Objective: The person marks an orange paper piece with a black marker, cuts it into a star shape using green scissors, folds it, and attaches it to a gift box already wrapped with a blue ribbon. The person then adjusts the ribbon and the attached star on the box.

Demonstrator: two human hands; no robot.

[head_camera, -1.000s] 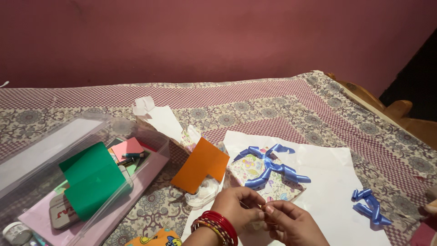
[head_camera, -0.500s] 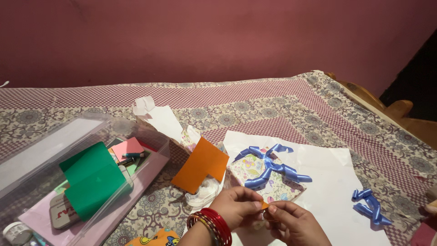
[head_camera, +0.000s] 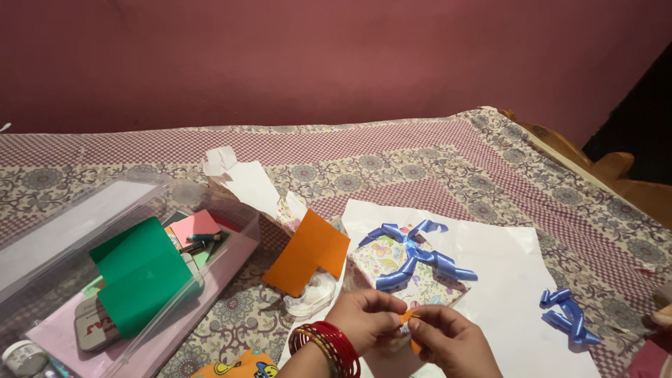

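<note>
My left hand (head_camera: 367,320), with red bangles (head_camera: 329,348) on the wrist, and my right hand (head_camera: 448,339) meet at the bottom centre. Together they pinch a small orange paper scrap (head_camera: 407,316) between their fingertips. Just beyond them lies a small gift box (head_camera: 409,269) in floral wrap, tied with a blue ribbon bow (head_camera: 413,250). The box rests on a white paper sheet (head_camera: 504,280).
An orange paper piece (head_camera: 308,253) leans left of the box, with a tape roll (head_camera: 311,297) under it. A clear plastic case (head_camera: 119,276) at left holds green paper (head_camera: 143,273) and other coloured sheets. A loose blue ribbon (head_camera: 568,316) lies at right. The patterned bedcover (head_camera: 434,161) spreads beyond.
My hands have shifted slightly toward each other and the orange scrap now shows between the fingertips. Nothing else has moved.
</note>
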